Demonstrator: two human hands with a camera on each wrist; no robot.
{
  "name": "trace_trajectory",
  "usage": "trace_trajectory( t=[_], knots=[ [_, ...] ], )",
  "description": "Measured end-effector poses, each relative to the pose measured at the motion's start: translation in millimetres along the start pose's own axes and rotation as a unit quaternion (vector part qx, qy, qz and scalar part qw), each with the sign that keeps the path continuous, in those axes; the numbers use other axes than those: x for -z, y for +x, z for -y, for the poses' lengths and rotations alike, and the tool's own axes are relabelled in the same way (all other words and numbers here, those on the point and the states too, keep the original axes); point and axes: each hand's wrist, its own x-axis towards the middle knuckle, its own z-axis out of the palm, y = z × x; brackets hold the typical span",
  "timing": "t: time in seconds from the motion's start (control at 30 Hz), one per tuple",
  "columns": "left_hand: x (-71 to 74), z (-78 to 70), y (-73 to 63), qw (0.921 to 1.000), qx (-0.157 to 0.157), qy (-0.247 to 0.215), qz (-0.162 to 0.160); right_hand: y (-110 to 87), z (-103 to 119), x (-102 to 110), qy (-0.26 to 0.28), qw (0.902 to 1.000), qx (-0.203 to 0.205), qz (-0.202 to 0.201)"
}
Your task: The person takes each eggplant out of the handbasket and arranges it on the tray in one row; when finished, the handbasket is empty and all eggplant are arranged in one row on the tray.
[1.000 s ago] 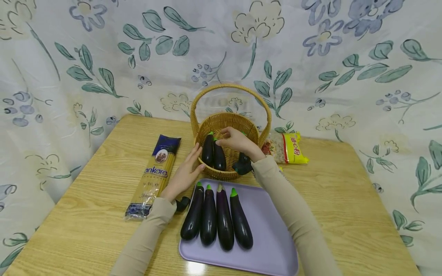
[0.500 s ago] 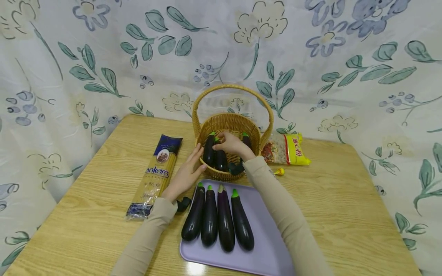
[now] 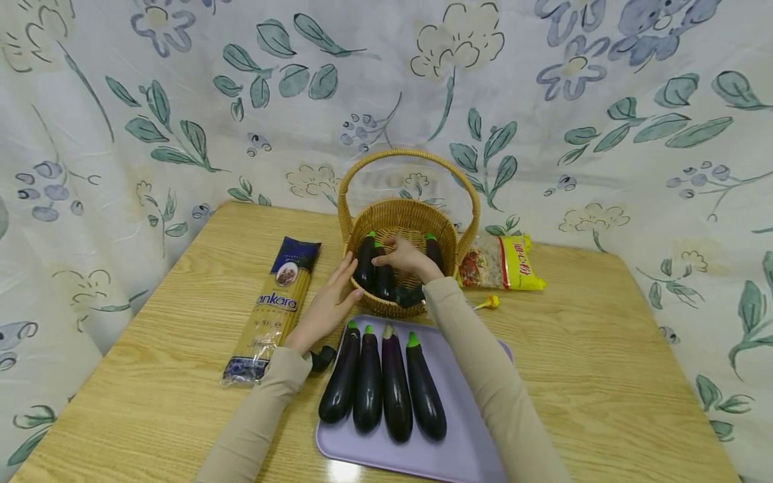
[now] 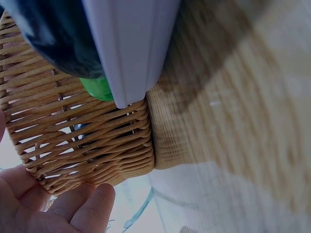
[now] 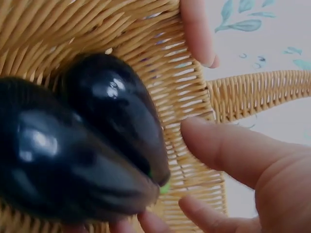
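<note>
My left hand (image 3: 326,305) rests against the left front of the wicker basket (image 3: 395,211), its fingers fairly straight along the outside and the thumb at the front rim. Two eggplants lie side by side in the basket's left half. My right hand (image 3: 407,258) reaches inside, its thumb near the green stem end of the inner eggplant (image 3: 384,278). In the right wrist view, the thumb stands apart from this eggplant (image 5: 73,160), while fingertips show along its lower edge. The other eggplant (image 3: 365,261) sits against the left wall. A third eggplant (image 3: 433,249) leans at the basket's right side.
A lilac tray (image 3: 465,416) before the basket bears several eggplants (image 3: 395,389) in a row. A spaghetti packet (image 3: 274,308) lies left, a yellow-ended bag (image 3: 501,261) right. A small yellow lollipop-like thing (image 3: 492,302) lies near the bag. Floral cloth (image 3: 386,80) hangs behind.
My right hand has moved slightly lower and left in the basket, and its fingers have spread from the inner eggplant's stem end. The right-side eggplant has come into clearer view. My left hand stays put.
</note>
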Motion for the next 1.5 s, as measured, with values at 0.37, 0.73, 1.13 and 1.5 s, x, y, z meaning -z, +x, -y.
trace_trajectory(
  t=[0.37, 0.73, 1.13, 1.5],
  knots=[
    [-1.2, -0.8, -0.6, 1.0000, 0.001, 0.002, 0.004, 4.3, -9.1, 0.6, 0.071, 0.9957, -0.037, 0.046],
    [-1.6, -2.7, 0.1, 1.0000, -0.001, 0.006, 0.002, -1.7, -7.0, 7.8, 0.075, 0.9964, -0.022, 0.033],
    [-1.7, -3.5, -0.1, 1.0000, 0.001, 0.005, -0.002, -24.0, -7.0, 26.6, 0.181, 0.9831, 0.022, 0.020],
    [-0.5, -2.2, 0.0, 0.9999, -0.004, 0.009, -0.008, -61.3, -8.3, 38.9, 0.189, 0.9785, 0.080, 0.025]
  ],
)
